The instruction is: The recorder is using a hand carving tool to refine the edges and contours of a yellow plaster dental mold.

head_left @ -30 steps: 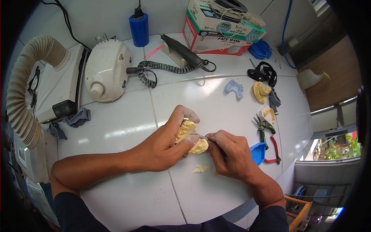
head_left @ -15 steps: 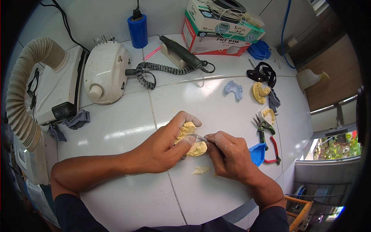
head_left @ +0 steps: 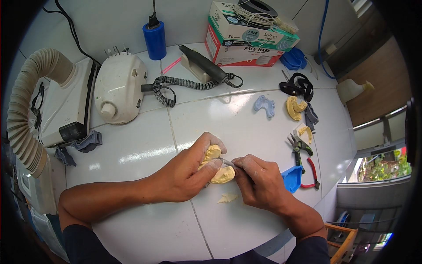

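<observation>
My left hand [head_left: 187, 171] is wrapped round a yellow plaster dental model [head_left: 223, 175], its fingers dusty with plaster. Part of the model is hidden behind the palm and thumb. In a pinch grip, my right hand [head_left: 260, 181] holds a thin metal carving knife [head_left: 227, 162]. The blade lies across the model, between its two visible ends and close to my left thumb. A pale yellow plaster scrap [head_left: 227, 198] rests on the white tiled table [head_left: 145, 229] just below the model.
At the right lie a blue dental impression [head_left: 264, 106], another yellow model [head_left: 295, 108], green-handled pliers [head_left: 300, 147], red-handled cutters [head_left: 314, 172] and a blue tray [head_left: 292, 177]. Behind stand a dark handpiece [head_left: 204, 64], its white control unit [head_left: 120, 88] and mask boxes [head_left: 246, 50]. A ribbed hose [head_left: 21, 105] curves at the left.
The whole view has shifted slightly, so things at the back sit a little lower. Both hands keep their grips, and the blade stays against the model.
</observation>
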A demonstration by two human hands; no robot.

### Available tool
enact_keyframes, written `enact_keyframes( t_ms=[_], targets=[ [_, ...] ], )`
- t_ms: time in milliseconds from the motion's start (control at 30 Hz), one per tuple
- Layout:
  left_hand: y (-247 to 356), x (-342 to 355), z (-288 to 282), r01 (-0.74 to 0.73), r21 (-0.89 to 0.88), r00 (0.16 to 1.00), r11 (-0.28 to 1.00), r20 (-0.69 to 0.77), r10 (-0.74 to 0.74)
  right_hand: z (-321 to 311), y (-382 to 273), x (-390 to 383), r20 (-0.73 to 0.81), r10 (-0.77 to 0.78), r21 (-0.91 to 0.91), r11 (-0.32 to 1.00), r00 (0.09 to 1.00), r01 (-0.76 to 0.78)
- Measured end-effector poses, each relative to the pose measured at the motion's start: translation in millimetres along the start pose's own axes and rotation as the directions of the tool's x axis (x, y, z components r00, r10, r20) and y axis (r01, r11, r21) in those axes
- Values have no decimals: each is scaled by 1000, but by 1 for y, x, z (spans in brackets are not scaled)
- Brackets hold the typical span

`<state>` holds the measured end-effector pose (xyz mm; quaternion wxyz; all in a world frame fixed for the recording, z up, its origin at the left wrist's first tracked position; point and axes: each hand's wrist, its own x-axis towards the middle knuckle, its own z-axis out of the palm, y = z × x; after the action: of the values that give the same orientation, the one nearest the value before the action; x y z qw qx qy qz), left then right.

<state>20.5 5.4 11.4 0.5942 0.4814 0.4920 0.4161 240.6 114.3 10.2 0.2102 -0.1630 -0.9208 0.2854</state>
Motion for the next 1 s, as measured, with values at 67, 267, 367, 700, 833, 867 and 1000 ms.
enact_keyframes(
  t_ms=[67,267,367,700,833,867,1000],
  targets=[
    [0,0,1,-18,26,1000,1000,-8,18,0,-1,0,2,0,1,1000,1000,0],
    [-1,-1,1,-35,60,999,998,-26,36,1,-2,0,-12,11,13,1000,1000,-11],
    [1,-1,2,-35,75,998,997,-40,38,1,-2,0,-4,23,19,1000,1000,-23],
    [1,-3,3,-58,206,995,977,-72,74,2,-4,-1,-1,21,1,1000,1000,-21],
    [6,-4,3,-35,206,996,978,-68,50,3,-4,-1,-14,17,3,1000,1000,-17],
    [6,-4,2,-31,208,997,978,-69,46,3,-4,-1,-13,17,3,1000,1000,-17],
    [5,-4,3,-44,209,995,977,-82,62,4,-4,-1,-5,11,-17,1000,1000,-11]
  ],
)
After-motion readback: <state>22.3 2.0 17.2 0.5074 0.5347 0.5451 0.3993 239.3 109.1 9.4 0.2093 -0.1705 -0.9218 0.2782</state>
